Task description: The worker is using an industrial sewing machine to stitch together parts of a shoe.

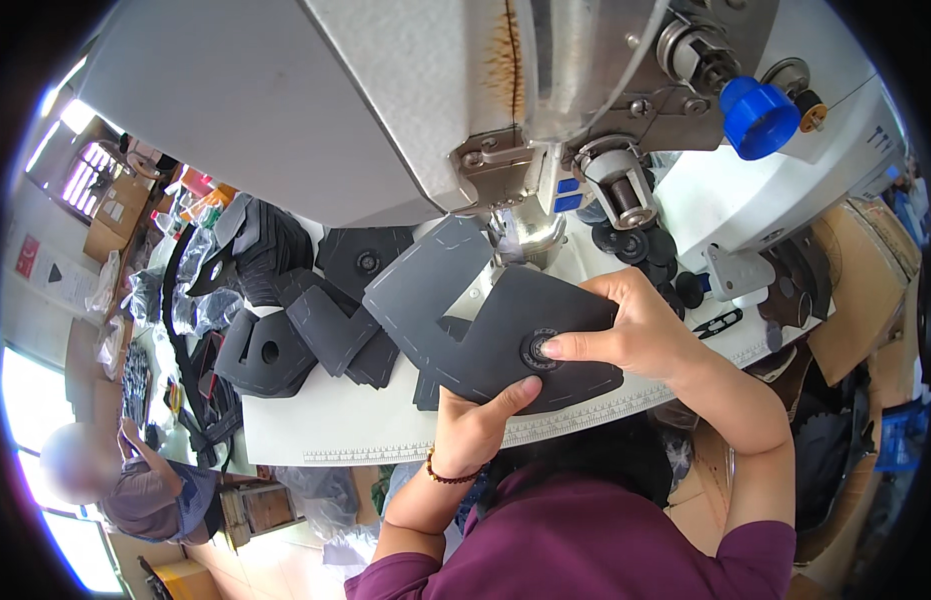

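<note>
Both my hands hold a flat black cut panel (435, 350) with a notch in it and light marking lines along its edges. My left hand (475, 425) grips its lower edge, thumb on top, fingers hidden beneath. My right hand (645, 325) holds the right side, with its thumb pressed on a round black ringed disc (538, 349) set in the panel. Just beyond the panel is the needle area of a sewing machine (520, 225). Left of it lie stacked black panels (335, 325), and another panel with a round disc (368, 262) lies behind them.
Round black discs (635, 245) lie in a heap right of the needle area. A ruler strip (435, 447) runs along the table's front edge. The machine's head (265, 110) hangs over the table, with a blue knob (758, 117). Another person (155, 490) is at the far left.
</note>
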The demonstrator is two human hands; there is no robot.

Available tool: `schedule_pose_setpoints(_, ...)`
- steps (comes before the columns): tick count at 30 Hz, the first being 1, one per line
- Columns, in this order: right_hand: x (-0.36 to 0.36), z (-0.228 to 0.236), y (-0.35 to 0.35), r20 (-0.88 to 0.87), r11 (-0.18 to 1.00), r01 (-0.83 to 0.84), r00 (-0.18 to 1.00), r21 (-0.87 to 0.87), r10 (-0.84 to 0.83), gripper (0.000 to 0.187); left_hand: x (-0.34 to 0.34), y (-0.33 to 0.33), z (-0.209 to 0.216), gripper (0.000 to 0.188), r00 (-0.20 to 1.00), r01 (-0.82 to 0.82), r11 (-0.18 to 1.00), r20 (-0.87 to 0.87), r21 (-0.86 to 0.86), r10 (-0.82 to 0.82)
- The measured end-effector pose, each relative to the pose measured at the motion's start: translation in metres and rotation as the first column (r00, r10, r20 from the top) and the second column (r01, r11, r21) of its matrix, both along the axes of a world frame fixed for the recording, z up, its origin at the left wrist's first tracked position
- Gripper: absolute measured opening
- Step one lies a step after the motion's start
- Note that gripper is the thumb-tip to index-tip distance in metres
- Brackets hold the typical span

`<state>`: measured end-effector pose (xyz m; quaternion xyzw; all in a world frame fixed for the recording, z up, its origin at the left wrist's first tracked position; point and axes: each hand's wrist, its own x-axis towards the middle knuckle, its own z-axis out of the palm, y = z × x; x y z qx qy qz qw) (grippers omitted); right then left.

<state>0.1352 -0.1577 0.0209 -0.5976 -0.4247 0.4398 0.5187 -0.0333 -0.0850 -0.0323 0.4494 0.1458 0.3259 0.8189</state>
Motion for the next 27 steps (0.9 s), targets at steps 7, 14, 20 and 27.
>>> schedule_pose_setpoints(7, -0.0037, -0.0011, 0.0001, -0.064, 1.000, 0.000, 0.998, 0.016, 0.001, 0.026, -0.0022, 0.0018, 0.0013, 0.041, 1.000, 0.022, 1.000, -0.013, -0.018, -0.022)
schedule_pose_setpoints(14, -0.0039, -0.0003, 0.0017, -0.089, 1.000, -0.004, 0.996, 0.029, 0.006, 0.019, -0.0025, 0.0013, 0.0046, 0.042, 1.000, 0.021, 1.000, 0.006, -0.009, -0.021)
schedule_pose_setpoints(20, -0.0023, -0.0004, 0.0026, -0.031, 0.999, -0.025, 0.999, 0.037, 0.026, 0.020, -0.0039, 0.0002, 0.0051, 0.042, 1.000, 0.019, 1.000, 0.022, -0.010, -0.019)
schedule_pose_setpoints(27, -0.0049, -0.0011, 0.0022, -0.043, 0.999, 0.005, 0.999, 0.051, -0.003, 0.020, -0.0039, -0.0022, 0.0071, 0.041, 0.999, 0.010, 0.997, 0.054, -0.077, -0.006)
